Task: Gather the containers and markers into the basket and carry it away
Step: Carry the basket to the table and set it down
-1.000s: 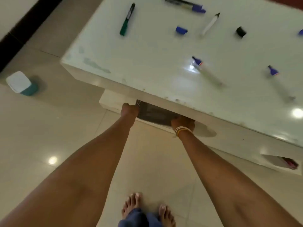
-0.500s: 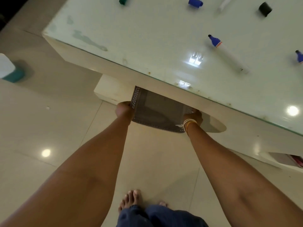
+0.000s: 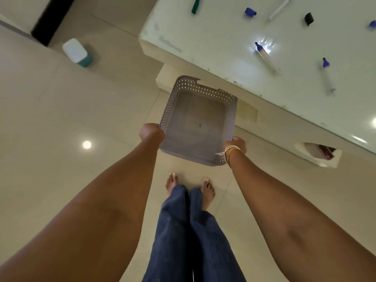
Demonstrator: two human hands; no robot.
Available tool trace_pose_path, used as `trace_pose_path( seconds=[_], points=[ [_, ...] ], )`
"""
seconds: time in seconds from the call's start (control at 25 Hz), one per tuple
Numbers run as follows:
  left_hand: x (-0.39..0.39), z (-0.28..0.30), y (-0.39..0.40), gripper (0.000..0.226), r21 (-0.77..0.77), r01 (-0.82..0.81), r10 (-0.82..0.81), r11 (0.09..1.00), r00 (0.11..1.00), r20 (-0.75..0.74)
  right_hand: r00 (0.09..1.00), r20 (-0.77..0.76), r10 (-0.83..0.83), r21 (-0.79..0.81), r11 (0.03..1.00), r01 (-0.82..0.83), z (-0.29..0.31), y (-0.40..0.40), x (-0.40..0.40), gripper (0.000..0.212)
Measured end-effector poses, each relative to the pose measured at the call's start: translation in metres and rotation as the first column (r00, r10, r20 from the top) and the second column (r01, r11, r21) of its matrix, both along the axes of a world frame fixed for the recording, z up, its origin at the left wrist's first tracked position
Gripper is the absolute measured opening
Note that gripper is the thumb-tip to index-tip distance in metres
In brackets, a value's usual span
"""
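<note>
The basket (image 3: 198, 121) is now wholly out from under the table (image 3: 223, 49); half a second ago only its near half showed past the table's edge. It hangs empty above the floor (image 3: 61, 110), near the middle of the view, lattice walls up. The left hand (image 3: 151, 132) is curled over its near-left corner at 9 o'clock of the basket, and the right hand (image 3: 236, 143), with threads at the wrist, clamps the near-right corner at 4 o'clock. So fetching seems done and gathering can begin. Nothing is collected yet: markers (image 3: 266, 57) and loose caps (image 3: 250, 12) lie scattered on the table at 1 to 2 o'clock, well apart from the basket. A container (image 3: 76, 51) with a white lid stands on the floor at 10 o'clock.
</note>
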State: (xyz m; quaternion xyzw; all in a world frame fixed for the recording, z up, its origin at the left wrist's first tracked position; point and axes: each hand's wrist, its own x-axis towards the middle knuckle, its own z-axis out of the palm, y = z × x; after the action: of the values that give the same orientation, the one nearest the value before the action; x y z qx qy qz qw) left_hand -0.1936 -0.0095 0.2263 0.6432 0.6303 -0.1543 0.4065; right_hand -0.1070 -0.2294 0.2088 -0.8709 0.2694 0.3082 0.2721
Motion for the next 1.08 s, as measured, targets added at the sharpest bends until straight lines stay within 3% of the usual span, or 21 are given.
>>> trace_pose_path(
  seconds=[0.12, 0.32, 0.64, 0.88, 1.08],
  points=[
    [-0.037, 0.05, -0.002, 0.027, 0.013, 0.017, -0.016, 1.0, 0.998, -0.06, 0.997, -0.072, 0.022, 0.001, 1.0, -0.022, 0.05, -0.003, -0.033, 0.021],
    [-0.072, 0.118, 0.007, 0.025, 0.006, 0.035, -0.034, 0.999, 0.998, -0.045, 0.999, -0.04, 0.009, 0.005, 1.0, -0.009, 0.12, 0.01, -0.065, 0.02],
    [-0.053, 0.196, 0.035, 0.027, -0.024, 0.179, -0.177, 0.984, 0.982, 0.06, 0.988, 0.112, 0.107, 0.076, 0.99, -0.116, 0.21, 0.027, -0.028, 0.025],
    [-0.001, 0.218, 0.048, 0.025, -0.173, -0.004, 0.018, 0.985, 0.997, 0.079, 0.898, 0.211, 0.386, 0.113, 0.903, -0.414, 0.238, 0.036, 0.062, 0.033],
    [0.041, 0.213, 0.052, 0.026, -0.361, -0.132, 0.156, 0.923, 0.987, 0.036, 0.814, 0.252, 0.523, 0.099, 0.823, -0.56, 0.241, 0.056, 0.139, 0.036]
  ],
)
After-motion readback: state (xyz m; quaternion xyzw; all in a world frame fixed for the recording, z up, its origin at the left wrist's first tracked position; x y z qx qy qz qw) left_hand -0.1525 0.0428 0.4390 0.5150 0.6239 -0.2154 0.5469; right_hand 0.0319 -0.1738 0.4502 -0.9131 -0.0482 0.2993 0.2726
